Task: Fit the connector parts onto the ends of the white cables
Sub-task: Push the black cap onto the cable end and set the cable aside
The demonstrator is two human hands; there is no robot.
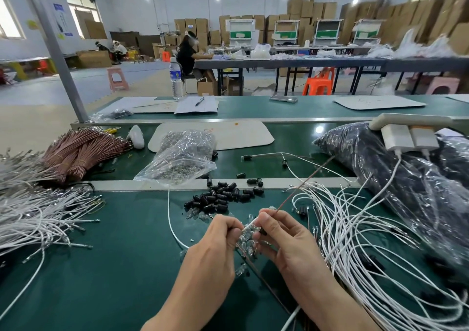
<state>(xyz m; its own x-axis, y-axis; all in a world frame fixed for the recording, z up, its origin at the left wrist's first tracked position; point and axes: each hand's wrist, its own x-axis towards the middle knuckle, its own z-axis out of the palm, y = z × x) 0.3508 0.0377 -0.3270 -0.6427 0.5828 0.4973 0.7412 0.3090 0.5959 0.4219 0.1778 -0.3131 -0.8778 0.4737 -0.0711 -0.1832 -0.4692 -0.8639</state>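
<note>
My left hand (215,249) pinches the end of a white cable (250,225) at the middle of the green bench. My right hand (286,236) pinches a small black connector part (262,231) against that end, with a thin brown wire (304,186) rising from its fingers toward the upper right. Under both hands lies a cluster of small clear glass bulbs (247,241). A pile of loose black connector parts (223,196) sits just beyond the hands. Loose white cables (355,229) spread out to the right.
A heap of white cables (33,216) and bundled brown wires (81,150) lie at the left. A clear bag of metal parts (182,155) sits behind the black pile. A large clear bag of black parts (406,178) fills the right. A water bottle (176,78) stands at the back.
</note>
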